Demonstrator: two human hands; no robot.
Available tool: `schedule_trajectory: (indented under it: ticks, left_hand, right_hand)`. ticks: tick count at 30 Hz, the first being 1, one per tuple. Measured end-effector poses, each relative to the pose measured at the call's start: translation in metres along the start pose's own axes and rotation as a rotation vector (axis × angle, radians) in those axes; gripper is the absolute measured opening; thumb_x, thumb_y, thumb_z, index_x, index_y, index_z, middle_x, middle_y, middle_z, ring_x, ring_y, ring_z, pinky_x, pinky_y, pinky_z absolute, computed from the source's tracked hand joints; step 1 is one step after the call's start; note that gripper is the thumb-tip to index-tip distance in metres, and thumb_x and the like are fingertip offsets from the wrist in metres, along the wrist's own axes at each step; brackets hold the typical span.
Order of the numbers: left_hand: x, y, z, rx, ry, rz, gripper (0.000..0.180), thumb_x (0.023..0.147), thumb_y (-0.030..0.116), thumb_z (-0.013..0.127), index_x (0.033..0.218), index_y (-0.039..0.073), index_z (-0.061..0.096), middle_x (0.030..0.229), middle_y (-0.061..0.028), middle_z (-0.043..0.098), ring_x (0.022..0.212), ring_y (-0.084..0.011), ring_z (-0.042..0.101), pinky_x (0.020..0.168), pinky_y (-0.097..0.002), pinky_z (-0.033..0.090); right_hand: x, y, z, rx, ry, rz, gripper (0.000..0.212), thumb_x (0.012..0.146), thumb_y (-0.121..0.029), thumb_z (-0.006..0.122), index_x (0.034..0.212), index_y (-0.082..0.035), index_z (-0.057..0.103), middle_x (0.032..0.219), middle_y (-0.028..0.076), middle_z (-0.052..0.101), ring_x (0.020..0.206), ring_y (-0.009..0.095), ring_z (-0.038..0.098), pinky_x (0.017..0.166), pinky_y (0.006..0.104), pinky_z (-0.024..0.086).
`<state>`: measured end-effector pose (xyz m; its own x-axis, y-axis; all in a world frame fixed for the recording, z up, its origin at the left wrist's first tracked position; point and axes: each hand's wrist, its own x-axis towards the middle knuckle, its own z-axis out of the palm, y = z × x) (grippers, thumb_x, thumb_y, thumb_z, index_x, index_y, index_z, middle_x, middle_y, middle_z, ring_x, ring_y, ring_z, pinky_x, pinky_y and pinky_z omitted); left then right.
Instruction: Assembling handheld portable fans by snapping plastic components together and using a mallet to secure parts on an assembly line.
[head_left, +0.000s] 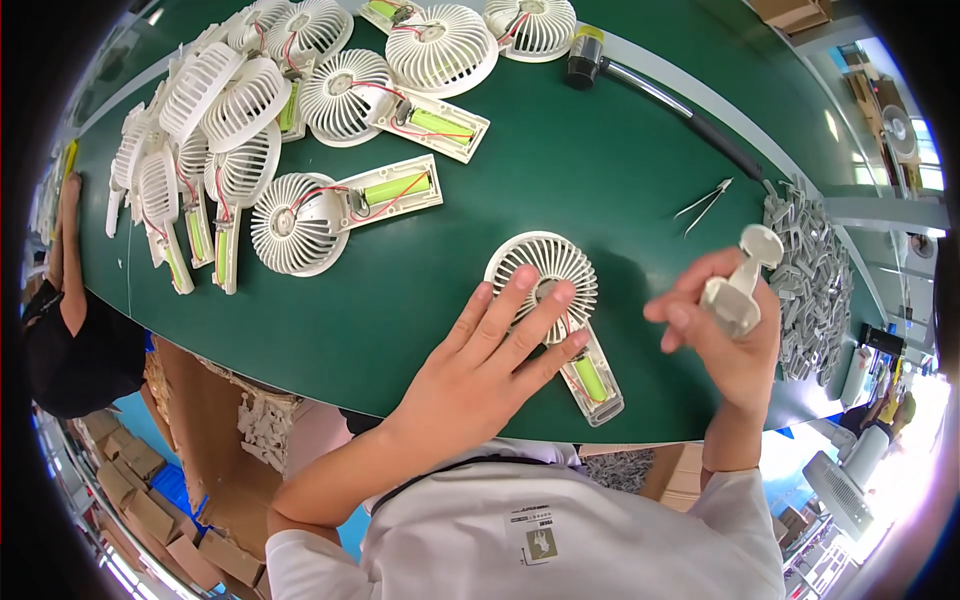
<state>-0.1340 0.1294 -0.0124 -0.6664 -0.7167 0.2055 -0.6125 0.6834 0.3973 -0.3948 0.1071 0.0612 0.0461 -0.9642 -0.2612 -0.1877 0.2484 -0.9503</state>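
Observation:
My left hand lies with its fingers spread over a white handheld fan half near the table's front edge. A round slatted grille forms its head, and the opened handle shows a green battery cell and red wire. The fingers cover part of the grille's hub. Off to the right and raised above the table, my right hand is closed on a small white plastic part with a round, disc-like end. That hand is slightly blurred, and its fingers hide some of the part.
Several similar fan halves are heaped at the far left of the green table. A mallet lies at the back, with tweezers nearer. Grey plastic pieces pile at the right edge. Another person's arm shows at far left.

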Motion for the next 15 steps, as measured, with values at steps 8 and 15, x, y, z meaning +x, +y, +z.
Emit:
schedule_trajectory:
  ticks: [8, 15]
  left_hand:
    - [0.003, -0.009, 0.005, -0.071, 0.040, 0.024, 0.061, 0.082, 0.000, 0.063, 0.138, 0.026, 0.066, 0.163, -0.0202, 0.033, 0.149, -0.0454, 0.033, 0.115, -0.0544, 0.041]
    - [0.008, -0.020, 0.002, -0.135, 0.061, 0.086, 0.055, 0.084, 0.002, 0.064, 0.132, 0.027, 0.070, 0.161, -0.0199, 0.037, 0.148, -0.0420, 0.037, 0.116, -0.0484, 0.043]
  right_hand:
    - [0.048, 0.011, 0.047, -0.330, -0.226, -0.077, 0.038, 0.080, -0.012, 0.087, 0.105, -0.009, 0.059, 0.087, -0.005, 0.056, 0.070, 0.002, 0.051, 0.060, 0.0215, 0.041]
    - [0.070, 0.002, 0.027, -0.655, -0.327, -0.591, 0.039, 0.074, -0.017, 0.090, 0.095, -0.005, 0.060, 0.084, 0.004, 0.060, 0.066, 0.019, 0.057, 0.059, 0.0307, 0.046]
